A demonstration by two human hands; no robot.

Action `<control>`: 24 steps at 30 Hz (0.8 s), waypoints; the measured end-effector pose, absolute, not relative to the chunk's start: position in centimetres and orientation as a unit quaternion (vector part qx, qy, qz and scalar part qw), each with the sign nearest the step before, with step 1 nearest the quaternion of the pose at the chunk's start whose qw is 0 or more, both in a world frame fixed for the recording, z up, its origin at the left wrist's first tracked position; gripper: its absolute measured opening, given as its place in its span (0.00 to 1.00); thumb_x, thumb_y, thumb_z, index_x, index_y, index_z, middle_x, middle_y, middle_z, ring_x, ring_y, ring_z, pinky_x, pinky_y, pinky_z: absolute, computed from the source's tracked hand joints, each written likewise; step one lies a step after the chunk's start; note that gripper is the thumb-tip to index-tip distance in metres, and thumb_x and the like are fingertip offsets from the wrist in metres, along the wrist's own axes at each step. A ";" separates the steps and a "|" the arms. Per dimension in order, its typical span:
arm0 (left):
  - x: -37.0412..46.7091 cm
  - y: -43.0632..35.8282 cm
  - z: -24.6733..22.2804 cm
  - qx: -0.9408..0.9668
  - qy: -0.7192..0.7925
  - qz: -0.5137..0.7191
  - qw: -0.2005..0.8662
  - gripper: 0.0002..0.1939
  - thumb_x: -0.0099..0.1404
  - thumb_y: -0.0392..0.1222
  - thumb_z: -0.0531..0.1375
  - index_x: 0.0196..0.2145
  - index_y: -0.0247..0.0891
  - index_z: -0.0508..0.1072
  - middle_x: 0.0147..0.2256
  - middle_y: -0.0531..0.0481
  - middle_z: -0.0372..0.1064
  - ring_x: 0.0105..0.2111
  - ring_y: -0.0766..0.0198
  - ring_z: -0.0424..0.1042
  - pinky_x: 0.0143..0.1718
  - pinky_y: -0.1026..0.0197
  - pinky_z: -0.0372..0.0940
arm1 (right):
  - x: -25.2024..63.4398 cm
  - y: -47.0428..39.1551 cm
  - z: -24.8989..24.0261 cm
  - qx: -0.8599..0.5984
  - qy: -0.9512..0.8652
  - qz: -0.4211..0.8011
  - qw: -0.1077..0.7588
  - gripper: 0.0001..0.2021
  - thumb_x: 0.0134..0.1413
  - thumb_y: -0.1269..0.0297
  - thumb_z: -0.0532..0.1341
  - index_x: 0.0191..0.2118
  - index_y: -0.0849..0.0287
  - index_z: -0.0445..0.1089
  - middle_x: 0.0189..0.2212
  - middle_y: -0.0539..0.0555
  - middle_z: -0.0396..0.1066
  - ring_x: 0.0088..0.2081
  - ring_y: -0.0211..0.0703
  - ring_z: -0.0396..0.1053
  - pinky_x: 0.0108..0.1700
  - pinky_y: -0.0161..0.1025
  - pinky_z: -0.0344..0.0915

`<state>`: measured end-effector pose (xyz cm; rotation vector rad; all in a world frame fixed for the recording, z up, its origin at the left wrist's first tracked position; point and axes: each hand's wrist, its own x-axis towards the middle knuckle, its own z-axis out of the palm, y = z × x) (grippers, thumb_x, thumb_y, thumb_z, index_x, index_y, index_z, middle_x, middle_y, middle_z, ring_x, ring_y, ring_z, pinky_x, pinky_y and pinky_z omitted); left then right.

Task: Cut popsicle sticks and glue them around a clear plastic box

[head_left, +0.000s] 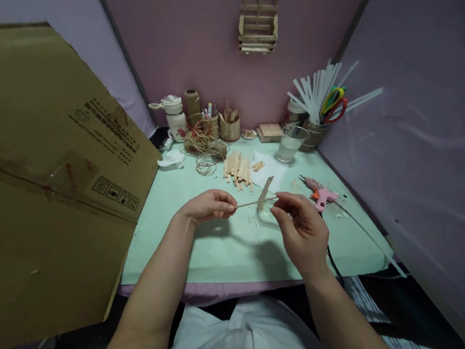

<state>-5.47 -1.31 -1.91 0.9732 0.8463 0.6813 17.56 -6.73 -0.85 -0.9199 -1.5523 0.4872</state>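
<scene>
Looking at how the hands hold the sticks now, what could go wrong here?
1. The left hand and right hand pinch a thin stick only at its ends; it might bend or snap.
2. The glue gun lies close beside the right hand, so the hand could brush its nozzle.

Seen from above: left hand [208,205] and right hand [302,228] pinching opposite ends of a thin wooden stick [255,202] over a mint-green worktop [223,251] — pile of craft sticks [238,168] behind, pink glue gun [319,193] just right, cardboard sheet [49,179] far left.
</scene>
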 end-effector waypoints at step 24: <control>-3.0 -1.3 -2.4 0.325 0.419 0.479 0.699 0.21 0.39 0.48 0.76 0.28 0.34 0.76 0.25 0.53 0.68 0.27 0.71 0.65 0.31 0.67 0.64 | 23.6 -6.5 -4.1 -0.462 -0.655 0.100 0.589 0.06 0.62 0.62 0.57 0.39 0.56 0.69 0.32 0.52 0.71 0.33 0.43 0.70 0.37 0.41 0.67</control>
